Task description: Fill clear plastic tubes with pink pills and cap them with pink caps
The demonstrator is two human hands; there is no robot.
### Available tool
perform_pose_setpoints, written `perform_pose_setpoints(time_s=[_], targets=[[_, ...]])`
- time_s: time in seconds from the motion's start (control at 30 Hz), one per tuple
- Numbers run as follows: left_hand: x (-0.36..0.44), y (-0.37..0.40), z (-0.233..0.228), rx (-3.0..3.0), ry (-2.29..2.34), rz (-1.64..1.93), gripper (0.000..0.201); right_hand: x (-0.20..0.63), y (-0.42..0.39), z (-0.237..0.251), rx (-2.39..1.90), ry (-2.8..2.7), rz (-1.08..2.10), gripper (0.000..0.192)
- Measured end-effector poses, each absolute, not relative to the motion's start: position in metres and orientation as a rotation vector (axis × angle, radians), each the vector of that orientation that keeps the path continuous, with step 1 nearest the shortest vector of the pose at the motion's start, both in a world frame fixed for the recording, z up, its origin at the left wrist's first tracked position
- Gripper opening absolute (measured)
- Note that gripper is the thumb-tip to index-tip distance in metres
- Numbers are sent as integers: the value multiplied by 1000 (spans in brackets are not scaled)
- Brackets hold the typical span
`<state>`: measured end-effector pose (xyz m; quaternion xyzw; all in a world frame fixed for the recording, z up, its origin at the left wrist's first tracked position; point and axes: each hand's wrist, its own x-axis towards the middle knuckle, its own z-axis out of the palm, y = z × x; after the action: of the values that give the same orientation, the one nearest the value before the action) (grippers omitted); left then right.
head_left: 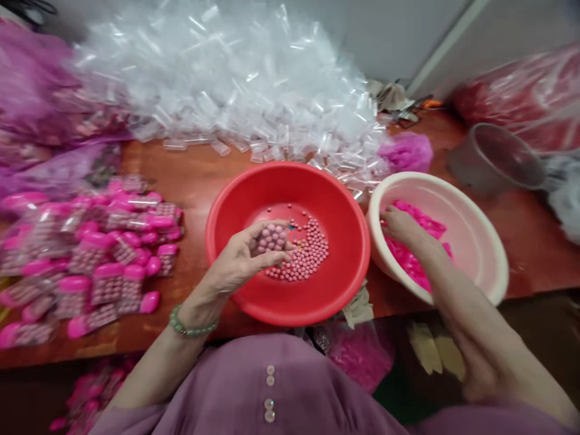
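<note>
Currently my left hand (247,257) grips a clear tube (270,238) filled with pink beads over the red basin (235,205). My right hand (401,226) reaches among pink caps (408,263) in the cream basin (493,260); its grip I cannot tell.

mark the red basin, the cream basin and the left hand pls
red basin (335,199): head view, bare inner wall on the far right side.
cream basin (475,241): head view, bare inner wall on the right.
left hand (244,260): head view, the palm, cupped around pink beads.
</note>
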<state>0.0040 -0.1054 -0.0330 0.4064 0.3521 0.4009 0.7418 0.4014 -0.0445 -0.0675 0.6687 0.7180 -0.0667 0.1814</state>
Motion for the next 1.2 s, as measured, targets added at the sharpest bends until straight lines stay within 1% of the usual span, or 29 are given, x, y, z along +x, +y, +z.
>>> perform_pose_setpoints(time_s=[0.03,0.07,0.13,0.2,0.27,0.3,0.37,0.43,0.5,0.6,0.63,0.67,0.7,0.73,0.77,0.8,0.87,0.93,0.97,1.0,1.03,1.1,1.2], targets=[[3,-105,-33,872,751,886,46,404,-46,-64,1942,2008,-143,24],[3,-105,-34,855,729,888,44,408,-48,-60,2010,1990,-95,21],[2,-106,-34,825,683,887,40,413,-58,-49,2234,2020,1,22],[2,-107,-35,804,645,887,37,412,-71,-34,2658,2167,62,18],[2,-107,-35,801,624,892,33,396,-85,-20,2935,2295,163,19],[2,-107,-35,806,616,895,31,381,-90,-13,3124,2411,152,15],[3,-108,-36,814,609,899,30,340,-99,-1,3407,2730,-12,9],[3,-109,-36,809,609,901,30,290,-104,5,3434,2939,-318,6],[4,-111,-38,791,600,901,31,241,-105,4,3385,2952,-764,9],[7,-116,-40,730,545,906,33,188,-103,-5,3105,2932,-1533,14],[7,-117,-41,699,529,908,33,177,-102,-10,3034,2883,-1695,13],[8,-119,-42,666,519,911,34,169,-102,-15,2999,2833,-1780,13],[8,-119,-43,633,517,920,36,164,-102,-19,2997,2792,-1784,12],[8,-120,-44,605,523,932,38,161,-103,-23,3021,2776,-1711,13],[8,-120,-45,584,535,948,39,160,-104,-27,3052,2793,-1560,13],[7,-120,-45,569,549,965,40,160,-105,-30,3078,2841,-1328,13],[7,-118,-46,549,569,1001,40,163,-109,-34,3030,3004,-687,12],[7,-117,-46,538,572,1020,41,166,-113,-35,2772,3162,-74,10],[7,-116,-45,531,569,1021,42,167,-114,-34,2585,3232,142,10],[7,-116,-45,524,567,1020,43,169,-115,-33,2385,3301,284,13],[7,-115,-44,519,568,1017,43,170,-116,-32,2185,3368,362,17],[6,-114,-43,510,569,1016,45,173,-117,-29,1841,3473,367,25],[3,-114,-43,524,568,1034,43,178,-117,-25,1581,3508,163,33]])
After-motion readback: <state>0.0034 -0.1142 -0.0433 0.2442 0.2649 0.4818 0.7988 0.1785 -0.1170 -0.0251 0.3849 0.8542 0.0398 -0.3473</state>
